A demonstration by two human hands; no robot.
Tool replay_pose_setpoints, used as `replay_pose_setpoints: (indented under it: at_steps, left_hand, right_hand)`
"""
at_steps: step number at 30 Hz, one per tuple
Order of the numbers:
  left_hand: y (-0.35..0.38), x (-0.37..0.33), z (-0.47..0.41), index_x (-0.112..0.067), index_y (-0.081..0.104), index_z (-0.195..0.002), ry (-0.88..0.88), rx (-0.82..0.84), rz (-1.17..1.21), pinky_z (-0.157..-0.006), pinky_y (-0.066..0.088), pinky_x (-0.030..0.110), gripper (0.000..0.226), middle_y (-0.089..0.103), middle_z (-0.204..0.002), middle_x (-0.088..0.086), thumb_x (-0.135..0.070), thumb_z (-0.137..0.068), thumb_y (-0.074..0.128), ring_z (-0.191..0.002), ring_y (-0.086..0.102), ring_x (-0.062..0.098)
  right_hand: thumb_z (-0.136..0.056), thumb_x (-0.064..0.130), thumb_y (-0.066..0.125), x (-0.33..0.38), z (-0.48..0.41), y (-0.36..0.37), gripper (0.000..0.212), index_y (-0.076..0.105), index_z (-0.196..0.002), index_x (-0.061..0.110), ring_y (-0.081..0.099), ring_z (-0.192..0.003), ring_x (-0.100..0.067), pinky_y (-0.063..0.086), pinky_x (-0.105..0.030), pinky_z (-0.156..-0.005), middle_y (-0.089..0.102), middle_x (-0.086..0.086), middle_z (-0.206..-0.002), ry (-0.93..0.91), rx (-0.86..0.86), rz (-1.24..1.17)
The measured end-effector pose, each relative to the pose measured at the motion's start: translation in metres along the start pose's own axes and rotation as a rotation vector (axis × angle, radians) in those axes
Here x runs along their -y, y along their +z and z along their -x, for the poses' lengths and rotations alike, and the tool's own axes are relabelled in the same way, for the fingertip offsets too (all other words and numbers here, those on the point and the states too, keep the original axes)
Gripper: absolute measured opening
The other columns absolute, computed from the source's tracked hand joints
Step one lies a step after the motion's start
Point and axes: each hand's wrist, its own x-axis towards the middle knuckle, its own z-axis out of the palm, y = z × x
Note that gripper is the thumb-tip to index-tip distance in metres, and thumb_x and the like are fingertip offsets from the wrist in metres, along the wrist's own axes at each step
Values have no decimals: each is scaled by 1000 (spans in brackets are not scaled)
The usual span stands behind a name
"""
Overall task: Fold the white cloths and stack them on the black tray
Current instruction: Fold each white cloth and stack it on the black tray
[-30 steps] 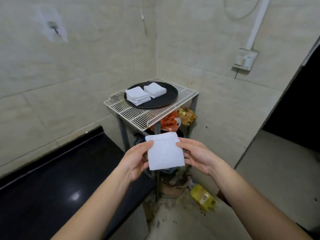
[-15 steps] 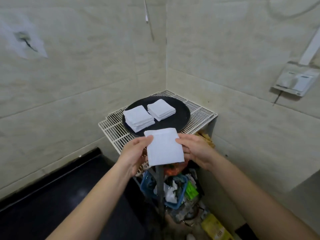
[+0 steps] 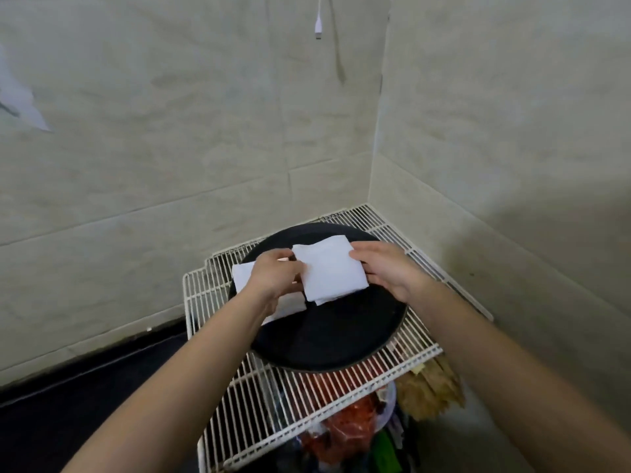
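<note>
Cloth, folded to a white square, sits between both hands above the far half of the black tray. The left hand pinches its left edge and the right hand pinches its right edge, fingers closed on the fabric. Whether it touches the pile beneath cannot be told; a folded edge shows just under its near corner. A second stack lies on the tray's left side, largely hidden by the left hand and wrist. The tray rests on a white wire rack pushed into a tiled corner. Through the wires, red packets and other clutter show below. A white cable plug hangs down the wall above.
</note>
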Motion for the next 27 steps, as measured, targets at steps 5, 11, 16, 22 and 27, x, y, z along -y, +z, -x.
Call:
replay_pose_setpoints:
  at_steps: [5,11,16,22,27]
  left_hand:
    - [17,-2,-22,-5,50,-129,63,-116,-80,-69,61,40,50,60,-106,13,6,-83,66,-82,65,28]
    - [24,10,-34,-9,55,-110,39,-168,-236,-69,63,40,32,68,-92,12,1,-83,68,-80,71,26]
    - [24,10,-33,-11,54,-111,53,-190,-319,-72,63,42,31,68,-91,11,-1,-85,67,-74,73,27]
    - [14,-1,-23,-7,54,-120,99,-217,-345,-77,62,44,36,68,-91,7,-9,-87,67,-79,72,26]
    - [-32,-20,-4,-14,52,-136,489,-458,-662,-101,47,41,46,59,-133,6,-40,-98,54,-118,58,23]
  right_hand:
    - [-93,16,65,-1,-45,-12,27,69,-119,22,66,-112,-21,48,-48,-106,73,-1,-115,41,13,39]
    - [-92,16,67,-12,-66,-19,25,68,-114,29,68,-108,-21,53,-47,-101,73,0,-113,79,35,55]
    - [-92,15,68,-17,-71,-21,37,65,-128,22,69,-105,-19,57,-43,-96,72,0,-114,83,59,76]
    - [-94,20,67,-8,-65,-16,41,60,-135,18,65,-109,-16,56,-33,-88,67,-2,-124,-20,15,170]
    - [-99,34,58,17,-54,-3,44,54,-142,21,56,-117,-10,43,-31,-105,58,2,-140,-359,-121,407]
